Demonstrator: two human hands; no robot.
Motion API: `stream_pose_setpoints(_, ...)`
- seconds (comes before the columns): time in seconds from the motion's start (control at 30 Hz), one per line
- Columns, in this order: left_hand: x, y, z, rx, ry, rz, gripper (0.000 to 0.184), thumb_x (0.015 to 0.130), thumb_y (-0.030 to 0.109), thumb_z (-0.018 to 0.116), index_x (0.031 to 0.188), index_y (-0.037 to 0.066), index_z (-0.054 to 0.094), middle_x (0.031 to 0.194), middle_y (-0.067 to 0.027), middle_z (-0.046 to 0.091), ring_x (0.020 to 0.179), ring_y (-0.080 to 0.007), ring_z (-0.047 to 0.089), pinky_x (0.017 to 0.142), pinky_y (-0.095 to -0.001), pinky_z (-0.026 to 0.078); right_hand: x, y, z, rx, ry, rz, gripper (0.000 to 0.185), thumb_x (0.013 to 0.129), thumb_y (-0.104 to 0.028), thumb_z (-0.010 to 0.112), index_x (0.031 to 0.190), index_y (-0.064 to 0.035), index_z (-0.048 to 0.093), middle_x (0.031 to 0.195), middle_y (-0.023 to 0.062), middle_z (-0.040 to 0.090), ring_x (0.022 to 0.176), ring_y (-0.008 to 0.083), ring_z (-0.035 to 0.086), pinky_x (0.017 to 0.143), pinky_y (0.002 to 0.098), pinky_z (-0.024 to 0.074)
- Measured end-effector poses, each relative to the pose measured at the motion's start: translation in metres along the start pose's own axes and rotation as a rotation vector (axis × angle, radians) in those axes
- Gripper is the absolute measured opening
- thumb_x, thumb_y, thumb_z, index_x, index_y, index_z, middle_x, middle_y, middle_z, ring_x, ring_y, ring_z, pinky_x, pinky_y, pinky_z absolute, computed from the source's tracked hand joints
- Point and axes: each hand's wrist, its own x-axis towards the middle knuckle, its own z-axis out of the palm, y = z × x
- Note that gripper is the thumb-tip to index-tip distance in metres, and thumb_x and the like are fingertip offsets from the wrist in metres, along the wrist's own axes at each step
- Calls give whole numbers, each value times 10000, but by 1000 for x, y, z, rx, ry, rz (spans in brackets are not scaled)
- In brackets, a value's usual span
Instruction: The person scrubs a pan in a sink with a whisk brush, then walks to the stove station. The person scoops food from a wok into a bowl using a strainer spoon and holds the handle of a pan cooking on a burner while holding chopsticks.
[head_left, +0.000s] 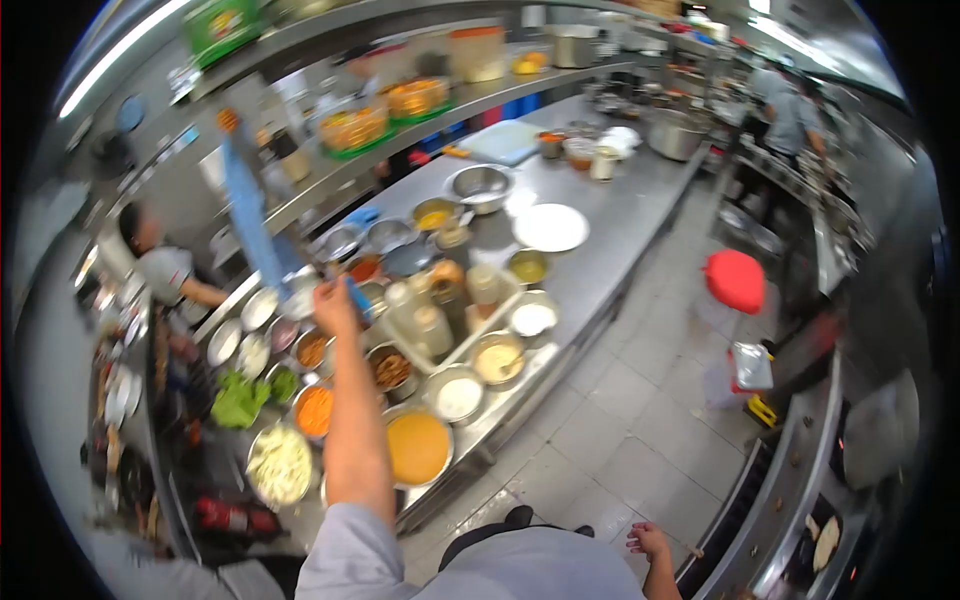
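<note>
My left hand (pixel 335 308) reaches out over the steel counter, fingers closed beside a tray of squeeze bottles (pixel 432 328). A blurred blue piece (pixel 359 300) shows at its side; I cannot tell what it is. Around that arm stand bowls of shredded orange vegetable (pixel 315 411), chopped pale vegetable (pixel 280 464), orange sauce (pixel 419 448), brown pieces (pixel 390 369) and white sauce (pixel 458 396). Green lettuce (pixel 238 400) lies to the left. My right hand (pixel 648 540) hangs low over the floor, fingers apart, holding nothing.
A white plate (pixel 551 228) and a metal bowl (pixel 480 187) sit farther along the counter. Overhead runs a shelf (pixel 400 125) with containers. A red stool (pixel 735 281) stands in the aisle. One person (pixel 165 265) is across the counter, another (pixel 793 122) at the far right.
</note>
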Motion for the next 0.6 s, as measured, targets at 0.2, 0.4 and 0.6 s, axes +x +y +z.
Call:
stream_pose_setpoints(0.2,-10,-18,14,37,-47,159,425,797,319,683,1068,2,601,895,-135,664,791,-254,627,740,-362,474,-23,100,-36,123,153,184,251,859,-137,552,1100,-67,530,845,84,621,634,213,638,508,364,514)
stream_pose_setpoints(0.4,-24,14,5,157,-132,247,474,825,272,647,1202,8,537,1119,-186,598,986,-317,581,853,-367,429,-38,128,-17,213,171,201,235,863,-172,561,1072,-65,543,849,84,626,658,223,646,537,362,533)
stream_pose_setpoints(0.6,-19,33,7,209,-420,241,412,856,253,590,1167,-13,538,1036,-203,614,933,-343,589,795,-382,439,-30,108,-14,203,166,108,261,847,-180,581,1084,-76,547,847,63,626,649,197,641,530,329,516)
